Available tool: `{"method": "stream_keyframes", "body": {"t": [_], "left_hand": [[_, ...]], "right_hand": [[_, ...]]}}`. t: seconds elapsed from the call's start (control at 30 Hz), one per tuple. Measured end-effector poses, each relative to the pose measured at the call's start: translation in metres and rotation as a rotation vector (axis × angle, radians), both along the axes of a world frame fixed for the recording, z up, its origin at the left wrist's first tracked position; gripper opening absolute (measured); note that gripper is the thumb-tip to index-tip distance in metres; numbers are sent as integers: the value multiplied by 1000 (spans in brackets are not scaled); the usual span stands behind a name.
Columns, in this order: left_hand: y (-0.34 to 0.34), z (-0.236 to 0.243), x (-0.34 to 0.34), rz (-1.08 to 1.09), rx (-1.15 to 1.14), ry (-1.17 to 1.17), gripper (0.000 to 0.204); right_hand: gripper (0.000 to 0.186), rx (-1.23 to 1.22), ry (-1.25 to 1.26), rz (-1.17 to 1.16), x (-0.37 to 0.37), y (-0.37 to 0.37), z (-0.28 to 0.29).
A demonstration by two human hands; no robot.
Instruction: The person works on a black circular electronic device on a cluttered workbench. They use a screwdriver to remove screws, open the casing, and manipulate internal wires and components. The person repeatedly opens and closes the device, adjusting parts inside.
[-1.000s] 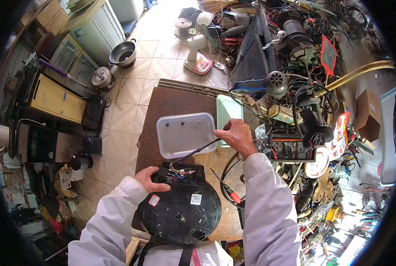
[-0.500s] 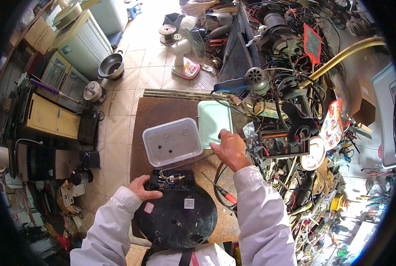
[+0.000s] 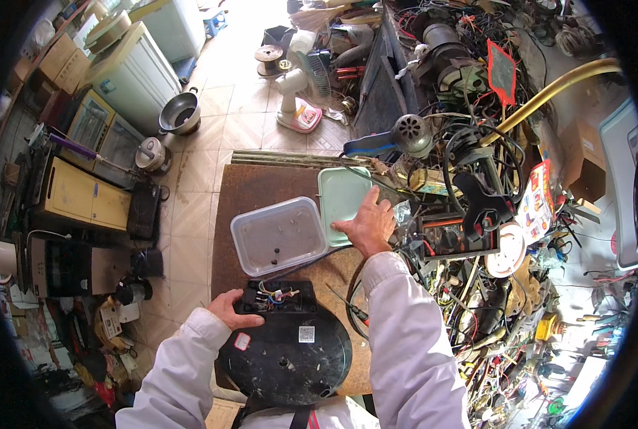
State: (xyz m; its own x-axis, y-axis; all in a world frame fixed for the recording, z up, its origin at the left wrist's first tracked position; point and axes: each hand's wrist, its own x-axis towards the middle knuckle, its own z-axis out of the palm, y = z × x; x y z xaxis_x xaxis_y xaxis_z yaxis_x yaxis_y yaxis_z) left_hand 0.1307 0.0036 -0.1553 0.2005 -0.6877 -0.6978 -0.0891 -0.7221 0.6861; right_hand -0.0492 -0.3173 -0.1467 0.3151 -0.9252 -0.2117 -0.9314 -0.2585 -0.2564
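Now right hand (image 3: 365,227) reached green lid (image 3: 342,194).

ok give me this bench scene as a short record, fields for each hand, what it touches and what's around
left hand: grips the left edge of the black round appliance base, beside its open wiring bay
right hand: lies flat, fingers spread, on the pale green lid
clear tub: open, left of the lid, a few small dark bits inside
worktop: brown board
right side: multimeter among tangled cables
floor beyond: white fan, metal pot
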Motion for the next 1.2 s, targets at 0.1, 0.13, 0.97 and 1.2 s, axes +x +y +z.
{"method": "stream_keyframes", "body": {"t": [0.1,0.13,0.97,1.2], "left_hand": [[7,-22,-1,13,-71,-38,83],[7,-19,0,4,-48,-37,84],[12,-30,6,-38,16,-45,112],[9,-19,6,-4,-60,-15,80]], "right_hand": [[116,56,-123,-72,-10,-15,-10],[116,93,-178,-98,-15,-20,-15],[16,-18,-620,173,-64,-15,51],[16,185,-990,30,-4,17,79]]}}
